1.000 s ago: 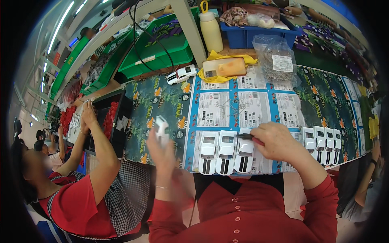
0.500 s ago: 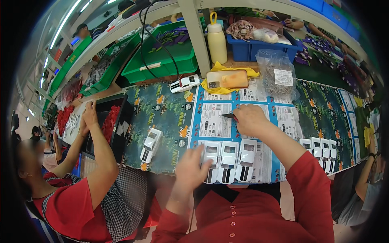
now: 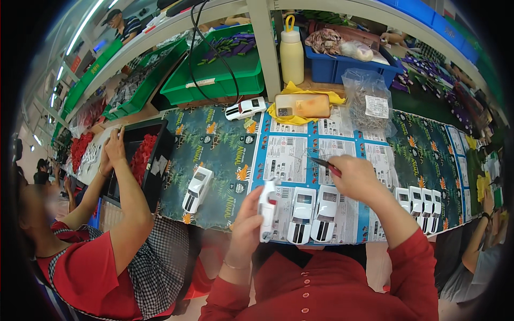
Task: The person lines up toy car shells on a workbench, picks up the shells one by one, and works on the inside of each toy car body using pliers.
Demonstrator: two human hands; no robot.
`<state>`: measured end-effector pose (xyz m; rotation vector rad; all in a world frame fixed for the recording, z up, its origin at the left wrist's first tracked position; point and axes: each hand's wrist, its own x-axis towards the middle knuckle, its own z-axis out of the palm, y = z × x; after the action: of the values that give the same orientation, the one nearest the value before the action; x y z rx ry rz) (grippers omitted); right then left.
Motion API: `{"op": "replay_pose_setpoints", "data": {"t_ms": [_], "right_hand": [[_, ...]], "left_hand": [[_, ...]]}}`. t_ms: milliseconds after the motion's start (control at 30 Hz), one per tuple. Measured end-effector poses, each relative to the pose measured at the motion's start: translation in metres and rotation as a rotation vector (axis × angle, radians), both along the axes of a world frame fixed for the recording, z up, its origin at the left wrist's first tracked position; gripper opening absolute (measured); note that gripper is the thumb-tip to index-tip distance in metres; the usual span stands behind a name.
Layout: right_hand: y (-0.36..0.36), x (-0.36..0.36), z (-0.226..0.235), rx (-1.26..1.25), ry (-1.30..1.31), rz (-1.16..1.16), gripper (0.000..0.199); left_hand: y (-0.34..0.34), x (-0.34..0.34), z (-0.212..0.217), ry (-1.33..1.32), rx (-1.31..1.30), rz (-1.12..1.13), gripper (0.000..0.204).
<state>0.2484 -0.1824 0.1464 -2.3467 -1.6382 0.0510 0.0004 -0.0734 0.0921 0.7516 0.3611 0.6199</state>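
Note:
A white toy car (image 3: 266,216) is lifted and tipped on its side in my left hand (image 3: 245,229), whose fingers are closed around it. My right hand (image 3: 354,176) grips a tool with a dark pointed tip and a red handle (image 3: 324,163), its tip toward the left over the printed sheet. Thin wire-like bits (image 3: 306,167) lie near that tip, too small to make out. Two white toy cars with black stripes (image 3: 302,213) stand side by side on the sheet, just right of the lifted one. Another white car (image 3: 198,188) sits alone to the left.
Several white cars (image 3: 418,206) stand in a row at the right. At the back are one more car (image 3: 246,108), a phone (image 3: 304,105) on a yellow cloth, a clear bag (image 3: 368,101) and a yellow bottle (image 3: 292,59). A co-worker (image 3: 101,241) works at a black tray on the left.
My left hand has taken the leftmost car of the three from the sheet and tipped it up. My right hand has moved right and slightly nearer with the pointed tool.

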Motion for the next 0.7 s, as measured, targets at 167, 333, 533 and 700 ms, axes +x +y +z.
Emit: {"op": "replay_pose_setpoints", "data": {"t_ms": [167, 333, 533, 700], "right_hand": [[-0.037, -0.039, -0.001, 0.121, 0.397, -0.006, 0.016], [-0.059, -0.059, -0.008, 0.218, 0.508, 0.051, 0.02], [-0.085, -0.061, -0.012, 0.175, 0.72, 0.112, 0.021], [-0.09, -0.062, -0.011, 0.218, 0.758, 0.161, 0.024]], "left_hand": [[-0.029, 0.019, 0.01, -0.092, 0.15, 0.007, 0.087], [-0.044, 0.024, 0.007, 0.006, 0.317, -0.078, 0.086], [-0.036, 0.02, 0.003, -0.177, 0.148, -0.083, 0.085], [-0.041, 0.021, 0.008, -0.255, 0.066, -0.128, 0.086]]}}
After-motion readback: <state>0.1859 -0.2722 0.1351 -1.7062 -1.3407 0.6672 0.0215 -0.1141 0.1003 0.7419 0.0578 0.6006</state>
